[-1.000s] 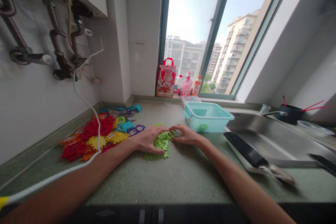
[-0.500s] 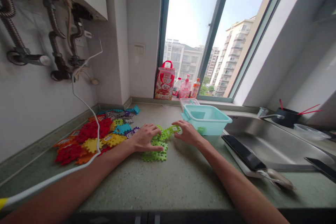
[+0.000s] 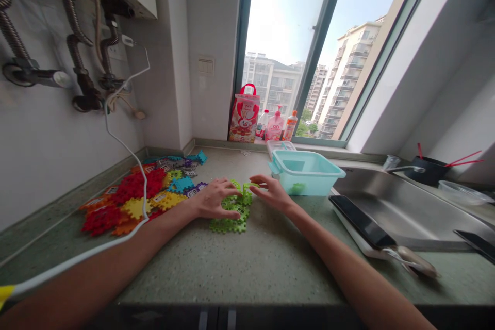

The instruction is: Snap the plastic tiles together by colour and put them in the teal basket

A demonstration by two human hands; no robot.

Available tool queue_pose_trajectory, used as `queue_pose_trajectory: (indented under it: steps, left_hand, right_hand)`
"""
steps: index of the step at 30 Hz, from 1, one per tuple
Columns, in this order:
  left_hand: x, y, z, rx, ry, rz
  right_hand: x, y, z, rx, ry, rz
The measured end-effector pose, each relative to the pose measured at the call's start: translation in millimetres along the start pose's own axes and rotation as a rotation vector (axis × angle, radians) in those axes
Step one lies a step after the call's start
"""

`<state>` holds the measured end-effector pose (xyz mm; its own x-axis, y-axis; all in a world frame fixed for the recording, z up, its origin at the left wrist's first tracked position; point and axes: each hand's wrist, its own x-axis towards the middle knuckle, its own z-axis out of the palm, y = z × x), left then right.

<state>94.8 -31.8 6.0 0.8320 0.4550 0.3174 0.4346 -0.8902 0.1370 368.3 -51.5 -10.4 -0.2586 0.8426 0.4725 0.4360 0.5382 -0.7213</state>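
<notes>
A small heap of green interlocking plastic tiles (image 3: 231, 218) lies on the speckled counter (image 3: 255, 263) in front of me. My left hand (image 3: 212, 199) rests on the heap's left side with fingers bent over the tiles. My right hand (image 3: 274, 193) is at the heap's right side, fingertips pinching a green tile (image 3: 247, 191). A pale teal plastic tub (image 3: 303, 171) stands just behind my right hand, with a green piece showing through its wall.
A spread of red, orange, yellow, blue and purple tiles (image 3: 135, 197) lies at the left under a white cable (image 3: 127, 154). A steel sink (image 3: 406, 206), a board with a knife (image 3: 371, 232), and a red bag with bottles (image 3: 257, 118) on the sill surround the counter.
My right hand lifted a green tile off the counter, then brought it back toward the heap. My left hand stayed on the green tiles, shifting slightly.
</notes>
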Motion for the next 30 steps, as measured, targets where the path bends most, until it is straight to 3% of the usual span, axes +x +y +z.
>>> queue_pose_trajectory:
  steps: [12, 21, 30]
  left_hand:
    - [0.1, -1.0, 1.1, -0.021, -0.004, 0.016]
    - [-0.5, -2.1, 1.8, -0.030, -0.015, 0.039]
    - [-0.6, -1.6, 0.4, -0.133, -0.038, 0.042]
  right_hand:
    - [-6.8, -7.3, 8.2, -0.095, -0.200, -0.135]
    - [-6.7, -6.0, 13.5, -0.165, -0.177, -0.153]
    - [-3.6, -6.2, -10.0, -0.338, -0.115, -0.217]
